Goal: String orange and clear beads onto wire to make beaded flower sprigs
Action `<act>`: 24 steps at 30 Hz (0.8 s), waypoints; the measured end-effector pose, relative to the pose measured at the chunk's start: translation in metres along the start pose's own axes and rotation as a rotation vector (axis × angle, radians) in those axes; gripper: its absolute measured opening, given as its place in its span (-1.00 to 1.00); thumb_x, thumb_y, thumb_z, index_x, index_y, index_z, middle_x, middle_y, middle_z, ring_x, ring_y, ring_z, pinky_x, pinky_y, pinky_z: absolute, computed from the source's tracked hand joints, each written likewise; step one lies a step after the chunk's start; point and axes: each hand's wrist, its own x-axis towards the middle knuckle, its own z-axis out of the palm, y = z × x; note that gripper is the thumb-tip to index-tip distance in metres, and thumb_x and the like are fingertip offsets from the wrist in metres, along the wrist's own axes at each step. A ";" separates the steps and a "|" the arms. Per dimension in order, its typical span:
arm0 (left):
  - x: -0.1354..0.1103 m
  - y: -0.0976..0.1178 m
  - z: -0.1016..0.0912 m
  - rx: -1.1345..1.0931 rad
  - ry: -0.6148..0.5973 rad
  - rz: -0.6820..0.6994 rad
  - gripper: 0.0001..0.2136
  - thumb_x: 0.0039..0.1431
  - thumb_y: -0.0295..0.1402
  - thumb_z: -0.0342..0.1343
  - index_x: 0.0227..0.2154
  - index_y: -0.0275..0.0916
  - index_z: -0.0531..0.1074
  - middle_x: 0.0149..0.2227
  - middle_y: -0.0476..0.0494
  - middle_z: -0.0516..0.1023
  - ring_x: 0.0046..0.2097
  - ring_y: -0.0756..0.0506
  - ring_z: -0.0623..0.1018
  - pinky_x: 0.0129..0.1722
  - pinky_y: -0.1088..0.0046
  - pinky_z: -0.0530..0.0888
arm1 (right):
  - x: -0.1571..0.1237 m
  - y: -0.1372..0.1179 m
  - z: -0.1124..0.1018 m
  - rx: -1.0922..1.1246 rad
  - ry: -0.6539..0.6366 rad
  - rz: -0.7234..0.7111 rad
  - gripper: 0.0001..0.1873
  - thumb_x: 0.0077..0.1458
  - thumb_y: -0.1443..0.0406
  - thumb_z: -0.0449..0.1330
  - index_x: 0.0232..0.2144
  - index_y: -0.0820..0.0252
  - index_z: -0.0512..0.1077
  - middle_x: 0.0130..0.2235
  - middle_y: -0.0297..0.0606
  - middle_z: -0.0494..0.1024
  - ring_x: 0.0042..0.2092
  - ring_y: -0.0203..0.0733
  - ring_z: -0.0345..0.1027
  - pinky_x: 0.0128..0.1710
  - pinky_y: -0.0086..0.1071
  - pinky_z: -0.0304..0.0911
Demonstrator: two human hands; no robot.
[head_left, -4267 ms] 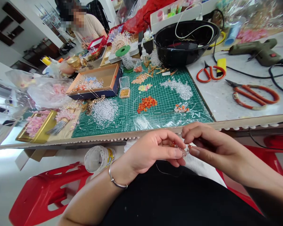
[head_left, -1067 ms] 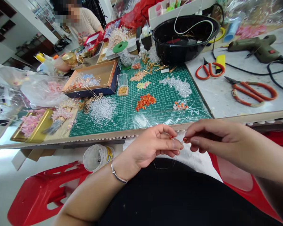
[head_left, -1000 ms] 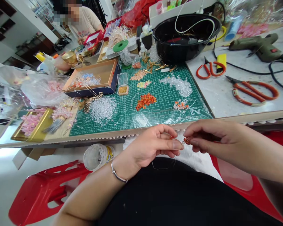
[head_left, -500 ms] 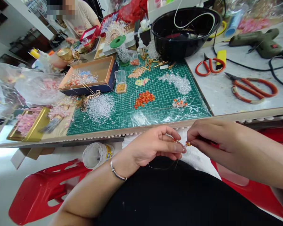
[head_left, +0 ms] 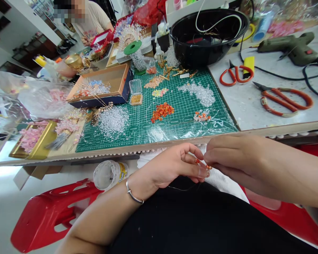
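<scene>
Over my lap, just in front of the table edge, my left hand (head_left: 182,164) pinches a thin wire (head_left: 181,189) strung with small orange and clear beads (head_left: 197,161). The wire loops down below the fingers against the dark clothing. My right hand (head_left: 230,155) meets it from the right, thumb and fingers closed on an orange bead (head_left: 208,167) at the left fingertips. On the green cutting mat (head_left: 137,130) beyond lie a pile of orange beads (head_left: 162,112), a small cluster of orange-and-clear beaded pieces (head_left: 201,115) and heaps of clear beads (head_left: 113,121).
Red-handled pliers (head_left: 286,100), small cutters (head_left: 235,74) and a glue gun (head_left: 286,47) lie at the right. A black basin (head_left: 198,53) stands behind the mat, an open box (head_left: 100,88) to the left. Another person (head_left: 92,21) sits across. A red stool (head_left: 42,215) stands lower left.
My right hand has moved slightly left, closer to the left fingertips, and turned so its back shows more. The co-worker's hand across the table has shifted.
</scene>
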 end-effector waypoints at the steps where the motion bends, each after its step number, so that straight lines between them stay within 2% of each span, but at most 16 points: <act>1: 0.001 0.000 -0.001 -0.018 0.006 0.012 -0.59 -0.11 -0.43 0.47 -0.24 -0.27 0.39 -0.43 -0.04 0.58 -0.42 0.00 0.58 -0.39 0.50 0.48 | 0.001 0.001 -0.001 -0.001 0.013 0.003 -0.78 0.31 0.42 0.06 -0.23 0.08 0.48 -0.26 -0.29 0.53 -0.31 -0.22 0.45 -0.34 -0.36 0.32; 3: 0.002 0.000 -0.002 -0.067 0.049 0.066 -0.60 -0.10 -0.44 0.46 -0.25 -0.27 0.38 -0.42 -0.04 0.58 -0.41 0.00 0.58 -0.38 0.50 0.48 | 0.001 0.003 -0.004 -0.014 0.094 0.056 -0.79 0.34 0.36 0.06 -0.09 0.08 0.46 -0.09 -0.19 0.51 -0.14 -0.15 0.46 -0.22 -0.30 0.36; 5: 0.003 0.002 -0.003 -0.125 0.123 0.148 -0.63 -0.05 -0.45 0.44 -0.25 -0.27 0.36 -0.42 -0.04 0.58 -0.40 0.02 0.58 -0.35 0.52 0.47 | -0.002 0.002 -0.005 -0.042 0.316 0.217 -0.78 0.32 0.29 0.11 -0.02 0.04 0.44 -0.02 -0.17 0.48 -0.05 -0.08 0.43 -0.13 -0.24 0.36; 7: 0.004 0.004 -0.003 -0.188 0.196 0.232 -0.65 0.00 -0.47 0.40 -0.23 -0.27 0.35 -0.42 -0.03 0.58 -0.39 0.04 0.57 -0.33 0.54 0.46 | -0.006 -0.003 -0.001 -0.013 0.482 0.425 -0.83 0.29 0.22 0.15 -0.08 -0.01 0.45 -0.13 -0.25 0.53 -0.17 -0.10 0.45 -0.24 -0.25 0.36; 8: 0.004 0.006 -0.002 -0.215 0.226 0.264 -0.66 0.02 -0.48 0.38 -0.22 -0.27 0.34 -0.42 -0.03 0.58 -0.39 0.04 0.57 -0.32 0.54 0.46 | -0.007 -0.006 0.003 0.029 0.505 0.516 -0.87 0.29 0.18 0.16 -0.15 -0.01 0.47 -0.23 -0.29 0.55 -0.26 -0.13 0.45 -0.32 -0.28 0.35; 10: 0.005 0.009 0.000 -0.250 0.277 0.301 -0.67 0.05 -0.51 0.35 -0.20 -0.27 0.32 -0.41 -0.02 0.58 -0.38 0.05 0.57 -0.29 0.54 0.45 | -0.007 -0.013 0.014 0.111 0.420 0.586 -0.87 0.26 0.17 0.17 -0.30 0.01 0.47 -0.38 -0.35 0.54 -0.40 -0.19 0.41 -0.44 -0.34 0.30; 12: 0.005 0.011 0.003 -0.260 0.315 0.321 -0.68 0.07 -0.53 0.34 -0.20 -0.27 0.31 -0.40 -0.01 0.58 -0.37 0.06 0.56 -0.27 0.54 0.44 | -0.005 -0.019 0.028 0.139 0.299 0.540 -0.83 0.24 0.21 0.18 -0.41 0.06 0.44 -0.49 -0.39 0.48 -0.49 -0.25 0.33 -0.52 -0.39 0.24; 14: 0.005 0.012 0.006 -0.258 0.333 0.334 -0.68 0.07 -0.54 0.33 -0.20 -0.27 0.31 -0.39 -0.01 0.58 -0.37 0.06 0.56 -0.25 0.53 0.44 | -0.002 -0.022 0.040 0.109 0.249 0.504 -0.81 0.21 0.24 0.19 -0.47 0.08 0.37 -0.56 -0.44 0.38 -0.56 -0.30 0.22 -0.58 -0.42 0.15; 18: 0.005 0.011 0.007 -0.251 0.326 0.336 -0.68 0.05 -0.52 0.34 -0.22 -0.27 0.31 -0.40 0.00 0.58 -0.37 0.06 0.56 -0.25 0.51 0.43 | 0.004 -0.021 0.052 0.050 0.220 0.506 -0.78 0.23 0.25 0.16 -0.47 0.10 0.30 -0.55 -0.44 0.36 -0.55 -0.30 0.23 -0.55 -0.42 0.14; 24: 0.003 0.010 0.006 -0.258 0.336 0.354 -0.67 0.03 -0.50 0.36 -0.23 -0.26 0.31 -0.40 0.00 0.58 -0.37 0.06 0.56 -0.27 0.52 0.41 | 0.007 -0.018 0.050 0.084 0.135 0.447 -0.73 0.29 0.31 0.03 -0.49 0.12 0.29 -0.51 -0.39 0.42 -0.48 -0.29 0.30 -0.48 -0.41 0.15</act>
